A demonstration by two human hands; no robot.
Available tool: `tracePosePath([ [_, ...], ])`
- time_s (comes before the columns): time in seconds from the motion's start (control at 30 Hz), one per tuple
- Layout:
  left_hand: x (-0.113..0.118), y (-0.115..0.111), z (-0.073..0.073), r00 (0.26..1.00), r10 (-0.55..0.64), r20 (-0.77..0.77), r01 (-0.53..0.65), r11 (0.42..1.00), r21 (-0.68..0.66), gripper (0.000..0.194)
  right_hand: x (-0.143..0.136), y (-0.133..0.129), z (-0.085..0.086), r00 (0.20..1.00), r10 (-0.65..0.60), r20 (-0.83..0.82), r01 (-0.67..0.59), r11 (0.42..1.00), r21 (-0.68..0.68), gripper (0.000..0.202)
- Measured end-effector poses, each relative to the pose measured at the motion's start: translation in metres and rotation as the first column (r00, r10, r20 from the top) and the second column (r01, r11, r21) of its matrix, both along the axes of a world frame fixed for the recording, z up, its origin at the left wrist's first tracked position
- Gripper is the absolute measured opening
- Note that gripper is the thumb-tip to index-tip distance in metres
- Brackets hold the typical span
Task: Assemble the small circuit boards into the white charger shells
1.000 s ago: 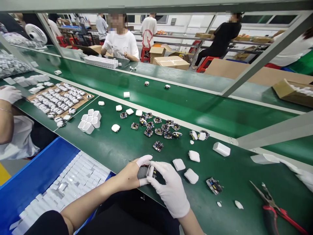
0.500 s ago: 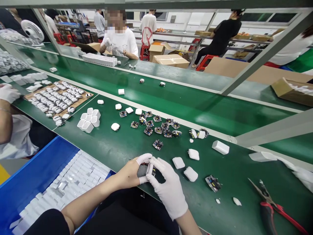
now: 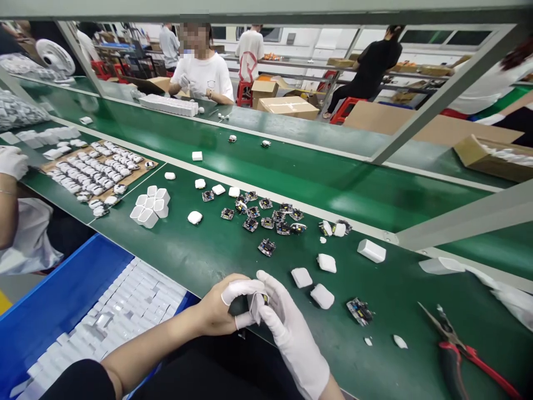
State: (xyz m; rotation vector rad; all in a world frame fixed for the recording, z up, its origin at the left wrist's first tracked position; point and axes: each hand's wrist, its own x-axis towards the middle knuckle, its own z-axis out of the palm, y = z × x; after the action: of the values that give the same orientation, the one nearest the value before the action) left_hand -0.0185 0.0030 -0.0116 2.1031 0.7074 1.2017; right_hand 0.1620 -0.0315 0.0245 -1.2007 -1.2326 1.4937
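Note:
At the near edge of the bench, my left hand (image 3: 216,306), with white covers on its thumb and forefinger, is closed on one side of a small white plastic case (image 3: 255,309). My gloved right hand (image 3: 296,336) grips the other side. A bit of circuit board with a yellow part shows at the case's opening; fingers hide the rest. Just beyond my hands lies a loose circuit board (image 3: 266,247). White padded pieces (image 3: 301,277) rest to the right, near another circuit board (image 3: 360,311). Several more boards (image 3: 266,222) are clustered farther back.
Red-handled pliers (image 3: 456,344) lie at the right. A clump of white plastic shells (image 3: 150,206) stands to the left, before a cardboard sheet (image 3: 135,173) of wrapped pieces. A blue bin (image 3: 79,272) holds white cases. A co-worker's gloved hand (image 3: 12,162) is at far left.
The case has turned between my hands, and less of the circuit board shows. My right fingers have closed in around it. The view has shifted slightly.

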Motion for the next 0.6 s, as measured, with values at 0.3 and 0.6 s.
tracePosePath([
  [0.3, 0.006, -0.004, -0.008, 0.999, -0.012, 0.038, 0.014, 0.999, -0.053, 0.055, -0.008, 0.003, -0.017, 0.983, -0.178, -0.034, 0.179, 0.984, 0.018, 0.042],
  [0.6, 0.003, 0.000, -0.001, 0.999, 0.006, 0.032, 0.004, 0.955, -0.296, 0.051, -0.002, 0.005, -0.015, 0.994, -0.088, -0.068, 0.083, 0.993, -0.085, 0.053],
])
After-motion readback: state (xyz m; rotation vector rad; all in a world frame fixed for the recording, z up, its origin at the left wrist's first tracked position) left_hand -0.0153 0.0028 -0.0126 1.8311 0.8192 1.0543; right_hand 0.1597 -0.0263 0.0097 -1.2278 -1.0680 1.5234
